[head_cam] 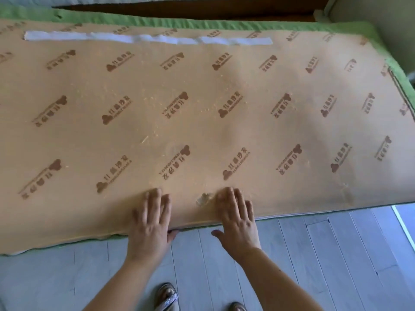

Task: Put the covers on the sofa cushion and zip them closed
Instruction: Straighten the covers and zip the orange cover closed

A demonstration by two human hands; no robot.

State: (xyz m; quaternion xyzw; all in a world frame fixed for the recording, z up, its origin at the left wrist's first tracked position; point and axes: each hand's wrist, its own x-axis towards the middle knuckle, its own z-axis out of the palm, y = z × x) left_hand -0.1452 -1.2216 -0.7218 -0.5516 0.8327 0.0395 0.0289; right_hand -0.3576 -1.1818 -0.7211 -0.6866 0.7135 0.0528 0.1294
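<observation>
A large flat sofa cushion (202, 122) fills the view, its tan underside printed with rows of brown logos. The green cover (224, 24) shows as a border along the far edge and the right side. A white fabric strip (148, 39) runs along the far part of the tan face. My left hand (150, 223) lies flat on the near edge with fingers straight, thumb hanging below the edge. My right hand (238, 218) presses flat beside it, thumb also off the edge. A small torn patch (203, 198) sits between the hands.
Grey plank floor (314, 254) lies below the cushion's near edge, with my shoes (167, 296) at the bottom. A dark wooden sofa frame (179, 9) shows behind the cushion. A grey upholstered piece (381, 14) stands at the far right corner.
</observation>
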